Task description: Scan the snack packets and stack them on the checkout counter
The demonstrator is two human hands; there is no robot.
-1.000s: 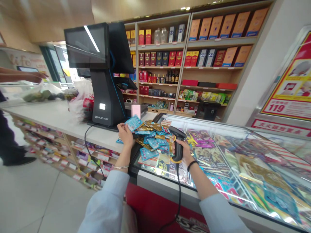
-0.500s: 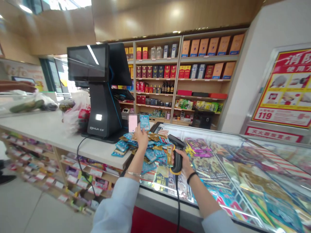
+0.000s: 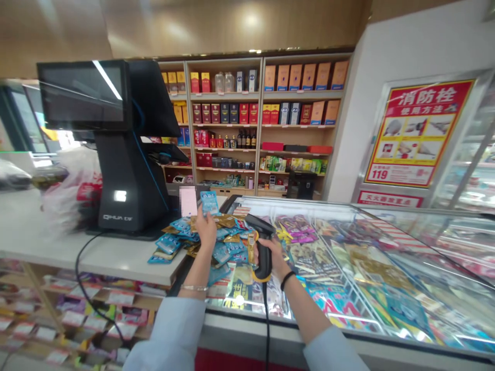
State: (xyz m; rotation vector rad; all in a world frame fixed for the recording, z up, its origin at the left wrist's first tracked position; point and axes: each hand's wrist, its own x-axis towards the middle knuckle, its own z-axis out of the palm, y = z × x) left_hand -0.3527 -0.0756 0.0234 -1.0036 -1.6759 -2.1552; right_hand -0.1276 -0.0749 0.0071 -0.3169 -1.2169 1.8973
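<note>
My left hand (image 3: pixel 206 230) is raised over the counter and pinches a small blue packet (image 3: pixel 209 201), held upright. My right hand (image 3: pixel 273 255) is wrapped round the grip of a black barcode scanner (image 3: pixel 261 246) with a yellow base, its head pointing left towards the packet. Its black cable hangs down between my arms. Below both hands lies a heap of blue and gold packets (image 3: pixel 201 241), spread across the edge of the white counter (image 3: pixel 112 255) and the glass lid of the freezer (image 3: pixel 348 257).
A black till terminal (image 3: pixel 119 149) with two screens stands on the counter at left, with a red and white plastic bag (image 3: pixel 73 190) behind it. Shelves of boxes and bottles (image 3: pixel 251 118) line the back wall. A red poster (image 3: pixel 415 131) hangs at right.
My left hand lifted a blue packet from the heap and now holds it upright in front of the scanner. The view has swung right; the other person's arm at left is out of sight.
</note>
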